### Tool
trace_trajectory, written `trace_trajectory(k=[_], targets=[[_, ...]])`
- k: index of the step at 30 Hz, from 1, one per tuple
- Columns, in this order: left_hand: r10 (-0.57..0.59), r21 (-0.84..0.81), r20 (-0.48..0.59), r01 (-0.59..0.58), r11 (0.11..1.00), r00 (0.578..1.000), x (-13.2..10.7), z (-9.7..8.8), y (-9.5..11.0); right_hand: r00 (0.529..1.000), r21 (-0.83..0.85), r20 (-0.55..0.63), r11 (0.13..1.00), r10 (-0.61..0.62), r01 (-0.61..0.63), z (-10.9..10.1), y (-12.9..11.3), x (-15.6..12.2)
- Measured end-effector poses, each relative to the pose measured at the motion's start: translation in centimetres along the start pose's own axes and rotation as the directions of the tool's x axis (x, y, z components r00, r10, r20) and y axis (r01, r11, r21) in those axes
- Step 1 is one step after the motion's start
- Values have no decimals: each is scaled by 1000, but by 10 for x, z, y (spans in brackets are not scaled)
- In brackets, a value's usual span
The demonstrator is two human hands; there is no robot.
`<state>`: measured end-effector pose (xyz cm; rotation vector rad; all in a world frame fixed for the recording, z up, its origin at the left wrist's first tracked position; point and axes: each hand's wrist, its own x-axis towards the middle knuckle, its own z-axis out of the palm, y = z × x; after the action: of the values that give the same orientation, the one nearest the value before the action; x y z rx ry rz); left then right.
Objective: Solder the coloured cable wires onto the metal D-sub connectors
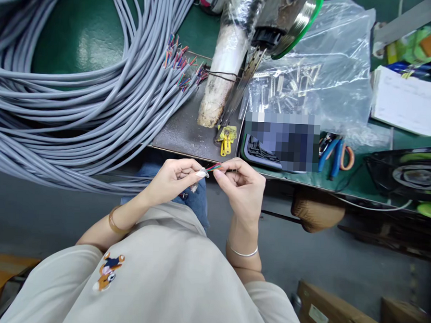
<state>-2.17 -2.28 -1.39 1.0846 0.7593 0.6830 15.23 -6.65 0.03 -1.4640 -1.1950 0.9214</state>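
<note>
Bench: green-topped bench (87, 44), with a dark plate (180, 138) at its near edge and a grey floor (283, 252) below; cartons (323, 309) stand at lower right.
Grey cables: a thick looped bundle of grey cables (140, 85) covers the left part of the bench, its stripped, many-coloured ends (180, 63) pointing right towards a plastic-wrapped roll (222, 65).
Coloured wires: a short, thin set of coloured wires (215, 167) sits in front of the bench's near edge, in the gap between the two hands.
Left hand: the left hand (176, 176) has its grip pinched together, thumb against fingers, at the left end of the wires; what exactly lies under the thumb is too small to tell.
Right hand: the right hand (241, 184) has its grip closed, thumb and index finger clamped on the right end of the same wires.
Wire axis: the long axis runs sideways from one grip to the other, rising slightly to the right; both hands touch the wires, so neither is nearer.
Beyond the hands: a yellow tool (226, 145) lies on the plate just past the wires; a tray (242, 151) of black pieces (261, 150) is just beyond the right hand, with pliers (331, 158) farther right.
</note>
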Motion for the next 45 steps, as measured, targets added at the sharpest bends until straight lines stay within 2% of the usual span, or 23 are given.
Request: trace_trajectory(k=[8, 14, 16, 18, 19, 20, 22, 24, 25, 28, 35, 37, 39, 41, 42, 43, 45], targets=[[-26, -12, 37, 27, 1000, 999, 0, -1, 3, 1000, 33, -12, 999, 22, -22, 3, -2, -1], [-99, -52, 90, 104, 993, 991, -1, -2, 3, 999, 24, 33, 1000, 9, -10, 3, 0, 1], [-106, -57, 90, 112, 992, 990, -1, -3, 3, 999, -40, 32, 998, -37, 39, 3, 0, 0], [-105, -61, 79, 110, 992, 991, -1, -3, 3, 986, -148, 0, 976, -164, 162, 4, 0, -3], [-98, -69, 74, 103, 992, 992, -1, -2, 4, 963, -221, -10, 940, -269, 261, 6, 0, -5], [-88, -83, 72, 94, 992, 993, -1, -2, 4, 919, -303, -5, 877, -393, 374, 7, 0, -7], [-62, -123, 59, 69, 990, 996, -1, 0, 3, 786, -452, 63, 684, -615, 572, 9, 1, -11], [-35, -161, 46, 42, 986, 998, -2, 1, 2, 671, -531, 149, 514, -727, 674, 10, 4, -14], [-23, -175, 41, 30, 984, 999, -2, 1, 1, 641, -549, 174, 467, -748, 693, 11, 6, -15], [-2, -188, 49, 11, 982, 999, -2, -1, -3, 614, -561, 203, 423, -763, 711, 9, 11, -16], [18, -180, 63, -7, 984, 998, -2, -6, -10, 583, -538, 227, 399, -780, 743, 7, 13, -16], [24, -181, 59, -13, 983, 998, -2, -6, -10, 613, -525, 181, 452, -769, 722, 9, 11, -16], [31, -179, 53, -21, 984, 998, -3, -6, -11, 718, -470, 58, 616, -694, 633, 12, 9, -16], [36, -172, 47, -27, 985, 998, -3, -5, -10, 862, -352, -58, 818, -504, 455, 14, 5, -15], [34, -166, 43, -27, 986, 998, -3, -4, -10, 918, -285, -83, 892, -388, 351, 14, 3, -14], [30, -159, 40, -24, 987, 999, -3, -4, -9, 955, -225, -87, 940, -282, 257, 14, 1, -13], [23, -144, 37, -17, 989, 999, -3, -2, -7, 988, -132, -67, 983, -141, 131, 12, -1, -11]])
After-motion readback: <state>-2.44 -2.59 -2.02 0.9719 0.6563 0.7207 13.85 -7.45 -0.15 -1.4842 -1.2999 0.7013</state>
